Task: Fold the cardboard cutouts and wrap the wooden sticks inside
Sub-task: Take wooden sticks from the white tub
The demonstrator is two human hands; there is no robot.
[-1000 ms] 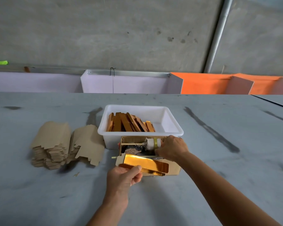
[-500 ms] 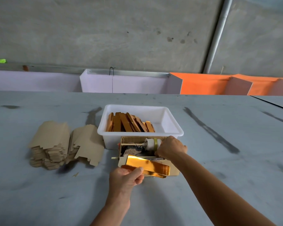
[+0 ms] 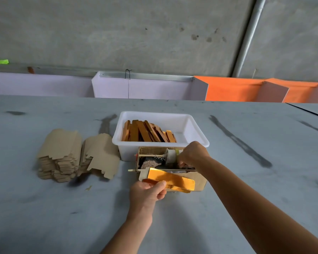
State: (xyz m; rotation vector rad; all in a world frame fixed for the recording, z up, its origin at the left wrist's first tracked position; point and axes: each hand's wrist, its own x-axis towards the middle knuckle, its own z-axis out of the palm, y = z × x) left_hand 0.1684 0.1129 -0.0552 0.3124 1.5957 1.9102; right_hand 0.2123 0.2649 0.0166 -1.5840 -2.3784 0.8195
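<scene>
My left hand (image 3: pixel 148 194) pinches the near end of a folded gold cardboard wrap (image 3: pixel 173 180), held in front of a small brown cardboard box (image 3: pixel 198 178). My right hand (image 3: pixel 193 154) reaches into that box with curled fingers next to a roll of tape (image 3: pixel 171 155) on a thin wooden rod (image 3: pixel 151 155); what its fingers hold is hidden. Behind the box, a white tub (image 3: pixel 193 132) holds several finished gold wraps (image 3: pixel 147 132). Two stacks of flat brown cardboard cutouts (image 3: pixel 62 153) lie at the left.
Everything rests on a grey table (image 3: pixel 246 180) with dark smears. Behind its far edge stand lilac and orange partitions (image 3: pixel 237 88) against a concrete wall with a pipe. A small scrap (image 3: pixel 88 188) lies near the cutout stacks.
My left hand with the gold wrap has shifted slightly right and toward me. My right hand stays in the box by the tape roll.
</scene>
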